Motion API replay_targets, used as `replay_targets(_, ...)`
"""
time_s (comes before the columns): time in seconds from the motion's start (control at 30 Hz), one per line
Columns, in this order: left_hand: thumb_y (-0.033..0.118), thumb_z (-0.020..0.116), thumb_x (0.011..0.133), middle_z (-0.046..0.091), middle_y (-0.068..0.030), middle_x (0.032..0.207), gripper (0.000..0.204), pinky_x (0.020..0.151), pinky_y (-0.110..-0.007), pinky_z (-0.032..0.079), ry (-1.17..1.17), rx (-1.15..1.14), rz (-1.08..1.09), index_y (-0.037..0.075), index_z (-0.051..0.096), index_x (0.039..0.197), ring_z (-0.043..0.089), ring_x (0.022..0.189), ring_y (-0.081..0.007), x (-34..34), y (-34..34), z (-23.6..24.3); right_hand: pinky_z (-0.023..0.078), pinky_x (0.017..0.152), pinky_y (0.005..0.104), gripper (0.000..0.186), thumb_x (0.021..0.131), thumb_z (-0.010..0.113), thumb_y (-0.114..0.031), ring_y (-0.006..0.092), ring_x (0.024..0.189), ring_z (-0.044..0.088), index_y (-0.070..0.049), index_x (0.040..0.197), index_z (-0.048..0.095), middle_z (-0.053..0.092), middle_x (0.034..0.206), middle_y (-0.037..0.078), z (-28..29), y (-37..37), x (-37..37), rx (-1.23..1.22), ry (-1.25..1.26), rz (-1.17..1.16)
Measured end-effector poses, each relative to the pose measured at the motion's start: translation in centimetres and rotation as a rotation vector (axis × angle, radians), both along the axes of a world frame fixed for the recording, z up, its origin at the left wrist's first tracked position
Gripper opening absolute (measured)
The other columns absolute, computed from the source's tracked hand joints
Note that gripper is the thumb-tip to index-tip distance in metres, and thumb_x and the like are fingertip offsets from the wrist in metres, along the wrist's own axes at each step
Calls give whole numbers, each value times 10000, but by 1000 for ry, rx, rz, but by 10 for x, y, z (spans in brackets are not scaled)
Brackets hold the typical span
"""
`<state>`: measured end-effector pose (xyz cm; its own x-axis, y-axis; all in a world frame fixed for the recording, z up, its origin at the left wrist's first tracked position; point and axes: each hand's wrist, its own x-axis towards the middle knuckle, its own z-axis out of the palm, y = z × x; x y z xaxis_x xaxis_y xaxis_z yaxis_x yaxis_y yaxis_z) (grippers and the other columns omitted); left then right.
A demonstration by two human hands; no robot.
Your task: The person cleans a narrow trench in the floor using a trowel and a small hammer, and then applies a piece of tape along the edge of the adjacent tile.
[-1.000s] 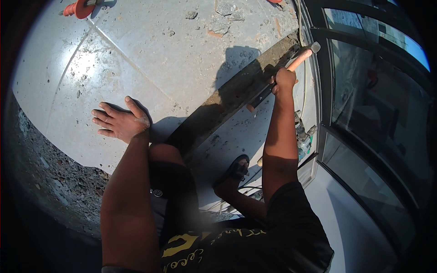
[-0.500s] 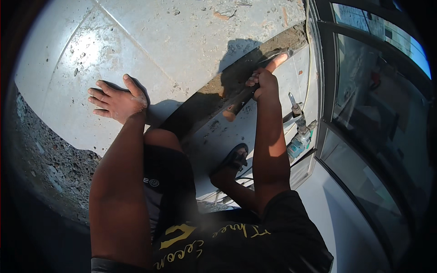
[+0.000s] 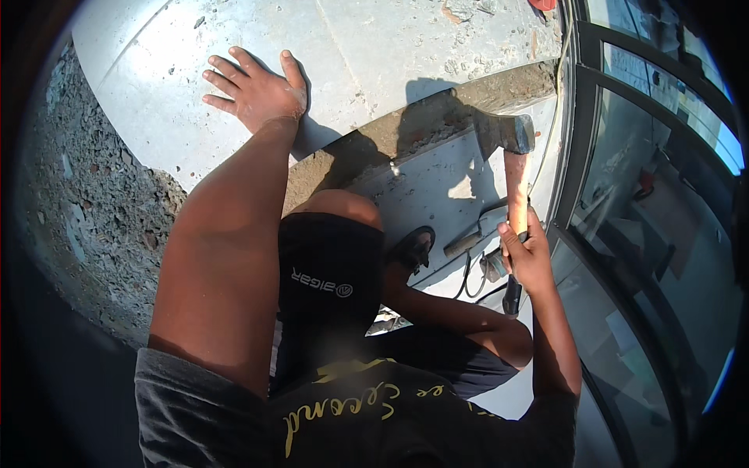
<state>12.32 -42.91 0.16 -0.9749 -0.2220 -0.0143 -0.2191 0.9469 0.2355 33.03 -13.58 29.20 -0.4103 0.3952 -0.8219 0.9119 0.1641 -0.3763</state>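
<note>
Head view: the pale tiled slab [image 3: 343, 86] fills the far left, its broken left edge dropping to rough rubble [image 3: 101, 195]. Its near edge meets a brown exposed strip [image 3: 515, 87] running from near left to far right, up to the dark window frame [image 3: 575, 148]. The frame leaves only a narrow gap to the right of the hatchet [image 3: 516, 191]; more room lies left of the handle, over pale floor [image 3: 437, 175] before the sandaled foot [image 3: 413, 248].

The left hand [image 3: 261, 97] lies palm down on the slab, fingers spread. The right hand [image 3: 529, 257] is wrapped around the hatchet's handle, its metal head pointing far; whether the head touches the strip, I cannot tell.
</note>
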Motion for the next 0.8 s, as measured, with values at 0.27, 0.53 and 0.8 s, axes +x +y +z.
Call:
replay_targets(0.27, 624, 342, 954, 133, -336, 1613, 899, 1189, -645, -53, 55, -106, 18, -26, 223, 1563, 10, 1523, -486, 8, -15, -6, 512, 621, 464, 237, 800, 781, -270, 380, 674, 670, -96, 870, 637, 661, 668, 136, 2, 35, -75, 345, 0, 1252)
replay_targets(0.53, 598, 459, 957, 196, -276, 1622, 849, 1229, -574, 92, -55, -50, 78, 6, 297, 1544, 153, 1514, -441, -1, 5, 9, 494, 612, 405, 237, 860, 760, -257, 368, 677, 642, -52, 800, 657, 646, 712, 153, -135, 24, -152, -21, 261, 1442)
replay_targets(0.8, 547, 466, 974, 202, -258, 1630, 820, 1246, -519, 112, -243, -15, 128, -21, 299, 1542, 150, 1524, -401, 3, -5, 30, 503, 685, 466, 158, 838, 680, -233, 403, 756, 661, -100, 921, 699, 663, 767, 198, -203, 32, -164, 27, 262, 1760)
